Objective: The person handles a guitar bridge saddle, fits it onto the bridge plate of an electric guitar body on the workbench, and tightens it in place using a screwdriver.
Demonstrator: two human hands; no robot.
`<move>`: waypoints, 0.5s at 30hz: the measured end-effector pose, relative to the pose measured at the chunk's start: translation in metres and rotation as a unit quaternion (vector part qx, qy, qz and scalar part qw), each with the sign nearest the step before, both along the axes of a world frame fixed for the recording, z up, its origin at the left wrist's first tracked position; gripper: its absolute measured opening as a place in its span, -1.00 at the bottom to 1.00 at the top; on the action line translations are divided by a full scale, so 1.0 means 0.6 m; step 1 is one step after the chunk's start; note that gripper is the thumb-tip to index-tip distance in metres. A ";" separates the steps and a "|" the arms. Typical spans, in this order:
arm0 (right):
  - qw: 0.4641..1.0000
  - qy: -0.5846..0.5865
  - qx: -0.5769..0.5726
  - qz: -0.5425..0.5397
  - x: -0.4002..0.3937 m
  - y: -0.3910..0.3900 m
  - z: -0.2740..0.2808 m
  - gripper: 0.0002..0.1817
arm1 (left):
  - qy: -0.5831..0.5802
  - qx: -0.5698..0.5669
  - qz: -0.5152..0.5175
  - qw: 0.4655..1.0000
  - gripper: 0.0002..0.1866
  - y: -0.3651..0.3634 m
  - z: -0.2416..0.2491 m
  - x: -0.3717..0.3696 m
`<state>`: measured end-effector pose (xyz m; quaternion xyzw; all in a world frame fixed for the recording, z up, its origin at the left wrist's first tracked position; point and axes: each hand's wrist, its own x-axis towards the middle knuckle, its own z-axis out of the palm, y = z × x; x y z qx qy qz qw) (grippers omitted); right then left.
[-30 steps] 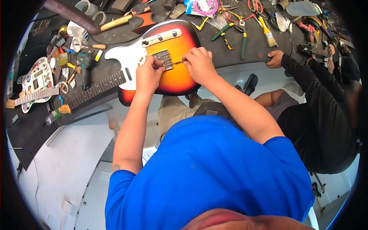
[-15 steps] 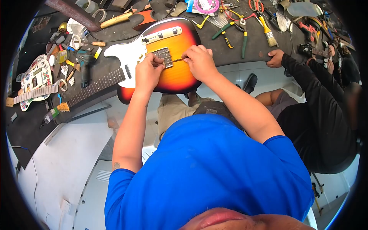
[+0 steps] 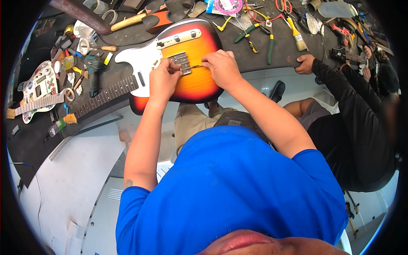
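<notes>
A sunburst electric guitar point(image 3: 199, 83) with a white pickguard point(image 3: 127, 55) lies on the dark bench, its neck pointing lower left. My left hand point(image 3: 165, 80) is at the left side of the metal bridge point(image 3: 182, 63), thumb and fingers pinched together; whatever is between them is hidden. From the other side, my right hand point(image 3: 222, 70) pinches a thin dark rod point(image 3: 196, 66) that reaches the bridge's right edge. Above both hands on the body is the control plate point(image 3: 180, 39) with its knobs.
Left of the guitar lie a cordless drill point(image 3: 94, 72) and a sticker-covered guitar point(image 3: 40, 87). Pliers point(image 3: 250, 34), a paintbrush point(image 3: 296, 36) and scissors point(image 3: 284, 6) are spread along the back. A co-worker's hand point(image 3: 305, 64) rests at the bench edge on the right.
Both hands stay at the bridge with almost the same grip. My right fingers have shifted very slightly around the thin rod; the guitar has not visibly moved.
</notes>
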<state>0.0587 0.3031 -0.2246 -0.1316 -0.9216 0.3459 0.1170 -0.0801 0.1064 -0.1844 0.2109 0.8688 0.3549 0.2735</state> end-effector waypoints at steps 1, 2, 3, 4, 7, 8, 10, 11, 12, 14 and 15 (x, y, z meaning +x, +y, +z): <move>1.000 0.005 -0.002 0.007 -0.001 0.001 -0.005 -0.91 | 0.007 0.006 -0.001 1.000 -0.71 0.000 0.000 0.000; 1.000 0.001 -0.007 0.012 -0.003 0.000 -0.010 -0.90 | 0.013 0.012 -0.002 1.000 -0.72 -0.001 0.000 0.001; 1.000 -0.002 -0.012 0.016 -0.007 0.000 -0.011 -0.90 | 0.020 0.017 -0.004 1.000 -0.74 -0.002 -0.001 0.001; 1.000 -0.005 -0.017 0.021 -0.010 -0.001 -0.012 -0.89 | 0.018 0.019 -0.003 1.000 -0.74 -0.002 -0.004 0.001; 0.998 -0.031 0.019 0.048 -0.013 -0.012 0.010 -0.88 | 0.018 0.023 -0.003 1.000 -0.74 -0.003 -0.009 -0.001; 0.998 -0.027 0.013 0.049 -0.015 -0.012 0.007 -0.88 | 0.022 0.021 -0.005 1.000 -0.73 -0.003 -0.008 -0.001; 0.998 -0.019 0.003 0.052 -0.017 -0.008 -0.002 -0.86 | 0.026 0.019 -0.007 0.999 -0.73 -0.003 -0.006 -0.001; 0.998 -0.017 0.005 0.053 -0.015 -0.008 -0.005 -0.85 | 0.025 0.019 -0.007 0.999 -0.73 -0.003 -0.006 -0.001; 0.998 -0.015 0.008 0.054 -0.014 -0.007 -0.006 -0.84 | 0.025 0.018 -0.006 0.999 -0.73 -0.002 -0.007 -0.001; 0.998 -0.001 0.025 0.050 -0.010 -0.005 -0.007 -0.83 | 0.016 0.023 -0.001 1.000 -0.72 -0.003 -0.009 -0.001; 0.998 0.011 0.038 0.046 -0.006 -0.004 -0.003 -0.82 | 0.012 0.025 0.003 1.000 -0.72 -0.003 -0.008 -0.001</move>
